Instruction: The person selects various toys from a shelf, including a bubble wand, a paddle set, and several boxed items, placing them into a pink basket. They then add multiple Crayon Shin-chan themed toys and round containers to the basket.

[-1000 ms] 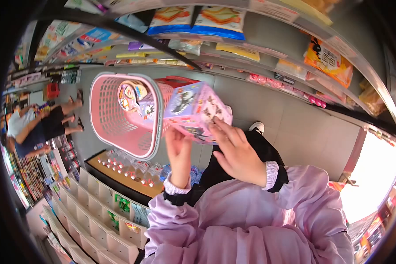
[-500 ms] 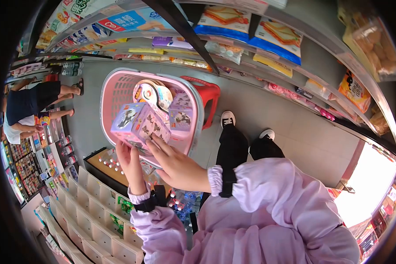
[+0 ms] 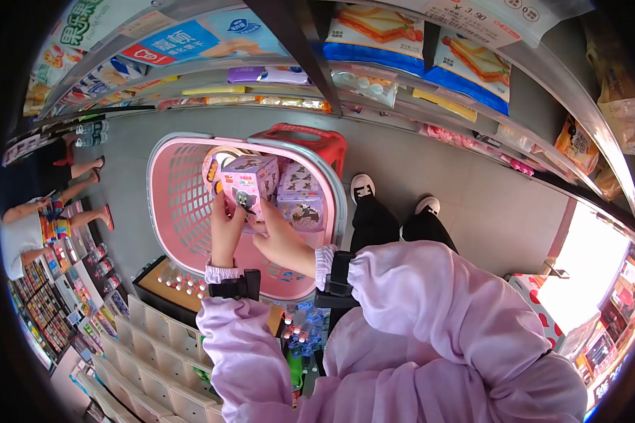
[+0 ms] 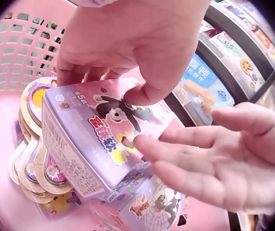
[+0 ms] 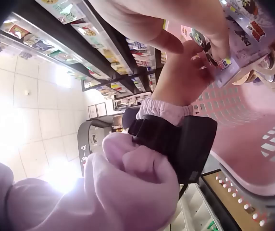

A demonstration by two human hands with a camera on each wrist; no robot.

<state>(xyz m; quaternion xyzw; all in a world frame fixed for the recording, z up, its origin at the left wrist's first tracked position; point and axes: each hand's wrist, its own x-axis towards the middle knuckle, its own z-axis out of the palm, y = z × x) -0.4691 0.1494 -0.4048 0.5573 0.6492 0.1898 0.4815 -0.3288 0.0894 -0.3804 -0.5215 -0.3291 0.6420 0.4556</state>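
Observation:
A pink-and-purple cartoon box (image 3: 250, 176) is in my left hand (image 3: 227, 229), inside the pink basket (image 3: 180, 211). In the left wrist view, the left thumb lies on the box's printed face and the other fingers go round behind. My right hand (image 4: 224, 163) has its fingers stretched out, their tips right at the box's lower edge. A second purple box (image 3: 302, 201) sits in the basket, partly beneath the held one in the left wrist view. Beside them lies a stack of round-ended flat cartoon pieces (image 4: 39, 163), partly covered by the held box.
A red stool (image 3: 324, 144) is behind the basket. Shelves of packaged bread (image 3: 377, 35) curve across the top. Bottles (image 3: 303, 324) and a pale compartment rack (image 3: 155, 352) stand at lower left. Other people (image 3: 32, 218) are at far left.
The box moved left from beside the basket to over it, then down among its contents. My right fingers, earlier laid on the box, are now at its near side.

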